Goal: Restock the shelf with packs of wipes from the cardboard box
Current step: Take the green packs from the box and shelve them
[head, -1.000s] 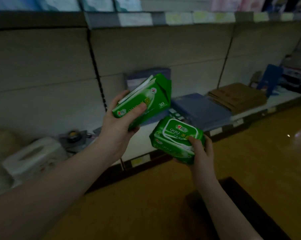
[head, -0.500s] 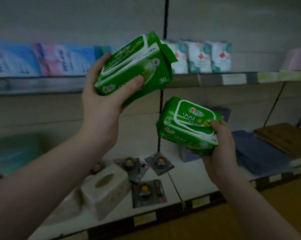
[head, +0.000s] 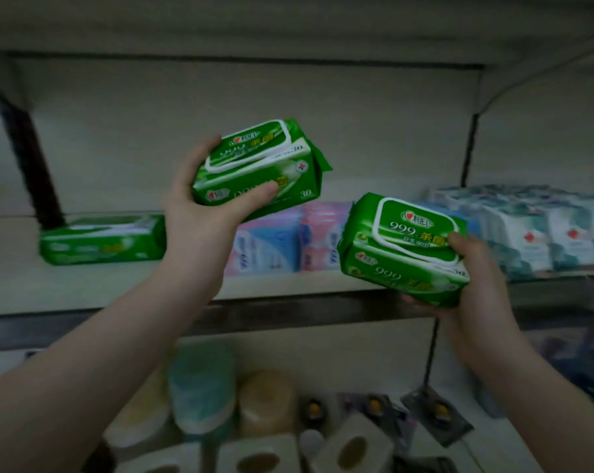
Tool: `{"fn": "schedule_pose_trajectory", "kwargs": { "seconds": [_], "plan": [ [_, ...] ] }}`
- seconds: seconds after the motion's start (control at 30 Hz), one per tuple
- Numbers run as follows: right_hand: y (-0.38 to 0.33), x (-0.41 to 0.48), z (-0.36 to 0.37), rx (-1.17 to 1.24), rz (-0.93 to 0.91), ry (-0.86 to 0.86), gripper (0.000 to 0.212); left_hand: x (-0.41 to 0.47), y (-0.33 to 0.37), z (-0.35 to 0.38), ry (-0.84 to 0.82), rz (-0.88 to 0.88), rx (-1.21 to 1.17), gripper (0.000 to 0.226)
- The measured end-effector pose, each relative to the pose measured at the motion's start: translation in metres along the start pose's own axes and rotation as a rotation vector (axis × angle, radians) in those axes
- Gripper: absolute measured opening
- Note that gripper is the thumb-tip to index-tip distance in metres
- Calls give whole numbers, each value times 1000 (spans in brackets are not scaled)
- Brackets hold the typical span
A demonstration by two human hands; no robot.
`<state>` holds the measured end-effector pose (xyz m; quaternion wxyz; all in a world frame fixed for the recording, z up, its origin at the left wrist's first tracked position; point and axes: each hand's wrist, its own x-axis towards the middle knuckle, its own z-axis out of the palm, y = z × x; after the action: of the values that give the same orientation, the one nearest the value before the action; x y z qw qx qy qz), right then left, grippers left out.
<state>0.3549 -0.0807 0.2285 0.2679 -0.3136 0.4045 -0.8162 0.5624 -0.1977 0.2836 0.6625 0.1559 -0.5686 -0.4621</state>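
Both packs are in the air and placing is not yet done. My left hand (head: 200,213) is curled round a soft green plastic pack of wipes (head: 258,169) with a white-rimmed flip lid, thumb across the front face and fingers behind. The pack is tilted and held above the shelf board. My right hand (head: 473,288) grips a second green pack (head: 401,247) of the same kind from below and at its right end, thumb on the lid edge. It hangs in front of the shelf lip. Neither pack touches the pale grey metal shelf (head: 118,285). A third green pack (head: 100,238) already lies flat at the far left, lid up. Bare board shows between it and the row of pink-and-blue soft packs (head: 271,244), partly behind my left forearm. White-and-teal packs (head: 534,233) fill the right side. The cardboard box is out of view. My judgement is that the left pack goes first, being nearest the gap. I should level it, lid up and label outward, set it just beside the third green pack, and release only once it sits flat. The film looks slippery and the pack squashy, so I should press lightly and keep clear of the pink-and-blue row. The right pack then follows alongside.
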Motion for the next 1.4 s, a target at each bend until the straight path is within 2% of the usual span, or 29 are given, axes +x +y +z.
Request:
{"fn": "schedule_pose_trajectory", "kwargs": {
  "seconds": [0.17,0.3,0.43,0.6,0.87,1.0,1.07,1.27,1.4],
  "plan": [
    [8,9,74,30,-17,-92,31,42,16,-67,89,-25,145,73],
    [26,21,118,62,0,-155,16,63,7,-114,218,-16,272,72],
    [46,35,147,85,19,-221,10,89,-12,-144,229,6,381,74],
    [69,47,156,92,26,-258,6,129,-54,-151,266,-12,473,72],
    [99,55,159,68,15,-260,15,163,-116,-152,254,-23,660,72],
    [99,58,158,67,9,-263,13,161,-118,-155,206,35,793,71],
    [102,57,157,62,17,-254,11,158,-121,-158,186,21,883,64],
    [92,61,171,71,47,-210,9,155,-126,-161,135,22,962,48],
    [80,90,216,74,157,-279,18,153,-119,-159,174,43,913,44]
  ]
}}
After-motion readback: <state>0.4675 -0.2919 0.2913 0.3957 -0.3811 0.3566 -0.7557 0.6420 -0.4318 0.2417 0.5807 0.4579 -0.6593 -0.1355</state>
